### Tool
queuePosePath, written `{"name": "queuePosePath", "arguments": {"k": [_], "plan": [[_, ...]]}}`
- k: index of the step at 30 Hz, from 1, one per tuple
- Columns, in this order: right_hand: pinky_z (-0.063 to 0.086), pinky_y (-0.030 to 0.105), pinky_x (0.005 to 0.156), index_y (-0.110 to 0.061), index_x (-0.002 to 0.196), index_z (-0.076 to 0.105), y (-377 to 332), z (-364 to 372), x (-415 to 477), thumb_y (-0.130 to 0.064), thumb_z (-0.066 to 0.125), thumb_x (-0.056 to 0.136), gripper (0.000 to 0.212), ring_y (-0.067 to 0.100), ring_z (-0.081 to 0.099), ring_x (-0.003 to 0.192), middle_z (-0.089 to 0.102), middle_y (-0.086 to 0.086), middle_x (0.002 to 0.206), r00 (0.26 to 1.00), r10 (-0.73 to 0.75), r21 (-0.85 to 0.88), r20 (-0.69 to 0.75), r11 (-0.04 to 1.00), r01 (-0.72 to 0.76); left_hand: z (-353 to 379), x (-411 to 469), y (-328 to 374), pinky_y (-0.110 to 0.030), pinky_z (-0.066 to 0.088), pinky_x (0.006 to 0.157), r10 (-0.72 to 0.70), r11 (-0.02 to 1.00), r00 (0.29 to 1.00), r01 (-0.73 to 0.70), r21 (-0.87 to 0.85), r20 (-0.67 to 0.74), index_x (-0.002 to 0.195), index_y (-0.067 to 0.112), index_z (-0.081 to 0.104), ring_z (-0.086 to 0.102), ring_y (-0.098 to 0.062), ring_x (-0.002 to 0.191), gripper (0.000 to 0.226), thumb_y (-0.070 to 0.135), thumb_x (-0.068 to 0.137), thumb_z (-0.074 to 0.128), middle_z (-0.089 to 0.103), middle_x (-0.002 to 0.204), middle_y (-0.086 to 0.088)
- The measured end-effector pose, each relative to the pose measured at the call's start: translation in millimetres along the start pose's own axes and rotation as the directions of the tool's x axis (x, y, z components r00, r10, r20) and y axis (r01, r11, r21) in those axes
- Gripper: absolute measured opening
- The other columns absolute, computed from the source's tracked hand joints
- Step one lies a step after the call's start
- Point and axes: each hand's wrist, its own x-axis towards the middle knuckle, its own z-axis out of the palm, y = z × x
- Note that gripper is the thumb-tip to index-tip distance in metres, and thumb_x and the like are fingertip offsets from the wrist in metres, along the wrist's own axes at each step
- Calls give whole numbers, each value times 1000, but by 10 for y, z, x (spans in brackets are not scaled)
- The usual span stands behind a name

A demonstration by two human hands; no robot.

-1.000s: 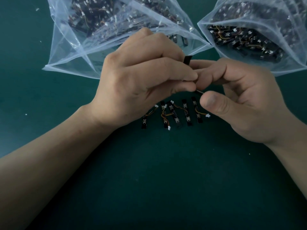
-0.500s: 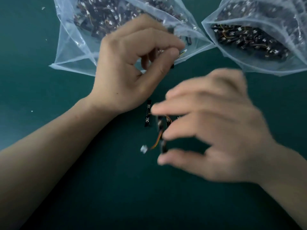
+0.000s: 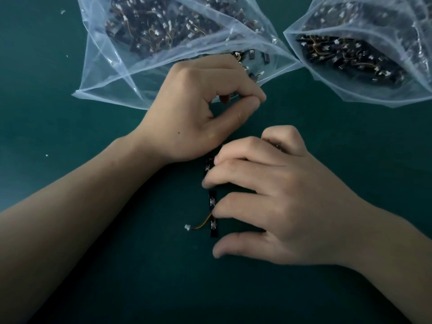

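Note:
Small black LED strip pieces lie on the dark green mat (image 3: 117, 288). One strip (image 3: 213, 228) shows beside my right hand (image 3: 280, 202), its orange wire ending in a white connector (image 3: 187, 227); another strip (image 3: 207, 167) peeks out higher up. My right hand lies over the row with fingers spread, fingertips touching the strips, and hides the rest. My left hand (image 3: 194, 113) is at the mouth of the left clear bag (image 3: 112, 78), fingers curled, thumb tip against forefinger. No piece shows between them.
Two clear plastic bags full of the same wired black strips lie at the back, the second bag (image 3: 411, 73) at the right. A few loose pieces (image 3: 257, 77) sit in the left bag's mouth. White specks dot the mat on the left.
The hands have parted. My left hand went up to the left bag's mouth. My right hand came down with a strip and now rests spread over the row on the mat.

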Motion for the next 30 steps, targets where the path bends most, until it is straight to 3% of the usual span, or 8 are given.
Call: {"name": "queuePosePath", "arguments": {"k": [6,9,14,18,23,26,30], "plan": [[28,45,101,-25,90,79,16,-38,-20,-59,63,100,39,23,59,128,70,-4,122,998,15,-9,60,1000,-15,-9,-4,4,-21,48,76,-34,999,999,34,-9,6,104,4,80,65,-14,84,14,8,101,67,72,97,-4],[28,45,99,-25,90,78,25,-38,-21,-54,62,101,36,22,60,127,71,-5,119,1000,-10,6,10,1000,10,-7,-8,-3,-19,46,77,-39,999,999,39,-16,2,104,5,80,63,-11,82,14,7,101,66,71,97,-3],[37,51,92,-19,89,78,74,-93,-36,-33,65,101,22,26,68,104,73,-2,97,939,49,-39,-340,997,-66,-3,-23,-22,-20,44,76,-39,997,999,37,-61,-27,109,7,76,61,-13,80,16,0,97,67,70,97,-5],[44,61,86,-12,99,74,240,-175,-101,-20,66,99,11,31,67,94,71,3,93,845,173,-17,-506,978,-210,16,-45,3,-33,46,67,-76,980,992,56,-191,-100,133,20,45,62,-21,75,50,9,95,76,72,94,7],[47,63,96,-11,122,65,396,-179,-138,-25,57,104,24,21,69,105,71,-5,107,778,417,205,-469,909,-364,22,-52,14,-19,44,76,-19,991,995,5,-131,-102,137,11,54,58,-1,80,49,16,95,81,74,98,11],[45,65,101,-16,132,57,402,-152,-137,-35,51,106,33,10,70,114,72,-13,115,787,487,377,-379,858,-349,-3,-54,73,-17,43,78,54,989,995,-65,-130,-87,135,14,46,58,-3,81,53,13,96,81,75,94,7],[43,67,102,-25,136,52,391,-101,-141,-42,58,101,40,15,69,118,71,-21,119,809,500,474,-309,818,-325,-35,-79,186,-23,50,76,123,989,989,-129,-71,-83,132,13,47,65,-13,82,45,13,99,77,77,93,-1]]}}
